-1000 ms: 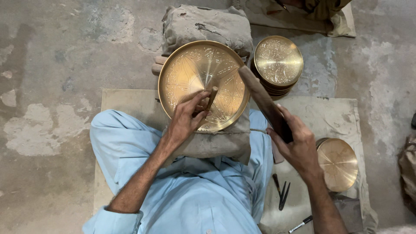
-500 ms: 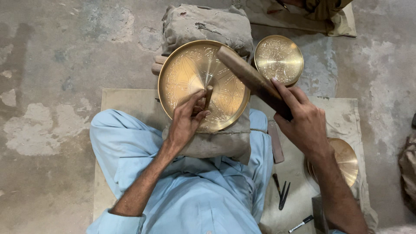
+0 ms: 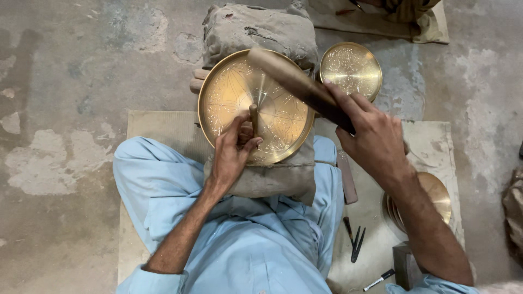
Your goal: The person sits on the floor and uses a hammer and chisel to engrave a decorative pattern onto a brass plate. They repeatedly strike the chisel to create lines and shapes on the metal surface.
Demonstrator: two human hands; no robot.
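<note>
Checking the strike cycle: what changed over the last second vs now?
The right hand swung the wooden mallet up and left, from beside the brass plate to over it, its head now above the punch. No new grip, nothing let go. The left hand stayed pinching the punch upright on the plate; the plate, the smaller plate and the loose tools did not move.

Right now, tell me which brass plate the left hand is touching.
The largest brass plate, propped on the grey cushion; left hand rests on it, unlike the smaller plates.
</note>
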